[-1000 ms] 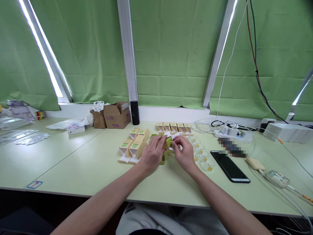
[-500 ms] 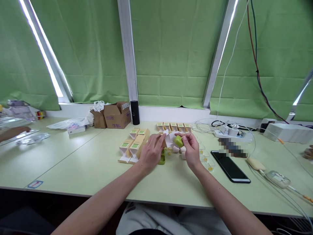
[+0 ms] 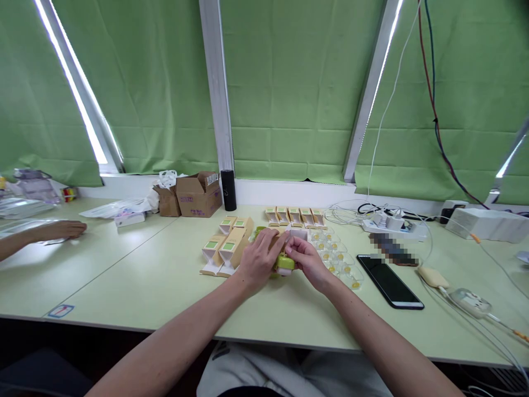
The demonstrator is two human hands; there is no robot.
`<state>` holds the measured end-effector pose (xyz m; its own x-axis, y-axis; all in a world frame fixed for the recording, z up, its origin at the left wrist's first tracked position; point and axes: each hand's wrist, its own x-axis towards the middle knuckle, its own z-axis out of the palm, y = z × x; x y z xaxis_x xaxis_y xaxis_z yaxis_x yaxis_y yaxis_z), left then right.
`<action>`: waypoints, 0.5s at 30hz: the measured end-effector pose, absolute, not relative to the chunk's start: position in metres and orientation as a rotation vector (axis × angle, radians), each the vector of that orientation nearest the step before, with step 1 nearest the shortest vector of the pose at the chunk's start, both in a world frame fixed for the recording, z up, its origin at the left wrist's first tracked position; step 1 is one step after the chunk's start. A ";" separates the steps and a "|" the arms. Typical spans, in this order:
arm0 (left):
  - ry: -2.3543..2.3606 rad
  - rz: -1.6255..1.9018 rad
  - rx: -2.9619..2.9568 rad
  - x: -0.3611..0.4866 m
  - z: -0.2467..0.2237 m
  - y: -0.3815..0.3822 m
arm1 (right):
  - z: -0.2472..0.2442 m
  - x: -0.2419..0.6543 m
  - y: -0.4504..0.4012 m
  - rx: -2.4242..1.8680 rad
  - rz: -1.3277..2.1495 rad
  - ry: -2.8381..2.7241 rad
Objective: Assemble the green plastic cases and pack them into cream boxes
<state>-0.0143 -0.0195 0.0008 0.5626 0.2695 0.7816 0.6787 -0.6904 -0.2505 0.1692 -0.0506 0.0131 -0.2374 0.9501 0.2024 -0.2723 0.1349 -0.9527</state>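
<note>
My left hand [image 3: 258, 259] is closed around a small cardboard box, mostly hidden by the fingers, with its white inner flaps [image 3: 298, 234] showing above. My right hand [image 3: 309, 258] meets it from the right, thumb and fingers pinching a small lime-green plastic piece [image 3: 285, 261]. Something pale pink shows just under that piece. More green plastic [image 3: 259, 230] peeks out behind my left hand. Left of the hands lie several kraft boxes [image 3: 227, 247] with green labels. To the right are clear plastic blisters [image 3: 335, 253] with yellow centres.
More small boxes [image 3: 294, 216] stand in a row behind my hands. A phone [image 3: 388, 281], a power strip [image 3: 392, 223] and cables lie to the right. At the back are a cardboard carton [image 3: 198, 196] and a black cylinder [image 3: 227, 190]. Another person's hand [image 3: 61, 230] is at far left.
My right hand has brought the green piece down and left, close against my left hand. The clear blisters are less covered now. The other person's hand has reached further right.
</note>
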 end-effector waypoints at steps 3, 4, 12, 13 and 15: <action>-0.770 -1.005 -2.277 -0.013 0.001 -0.021 | 0.014 0.169 -0.050 -0.798 1.283 -1.323; -0.778 -1.004 -2.271 -0.013 0.001 -0.020 | 0.015 0.170 -0.050 -0.810 1.250 -1.328; -0.848 -1.004 -2.208 -0.018 0.002 -0.015 | 0.024 0.184 -0.048 -0.854 1.197 -1.169; -0.860 -1.000 -2.205 -0.019 0.002 -0.014 | 0.026 0.186 -0.048 -0.861 1.192 -1.162; -0.886 -0.994 -2.198 -0.021 0.001 -0.012 | 0.029 0.190 -0.050 -0.867 1.175 -1.172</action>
<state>-0.0206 -0.0121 0.0010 0.5058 0.3334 0.7956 0.7520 -0.6224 -0.2172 0.1902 -0.0501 0.0290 -0.0189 0.9752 0.2207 -0.2230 0.2111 -0.9517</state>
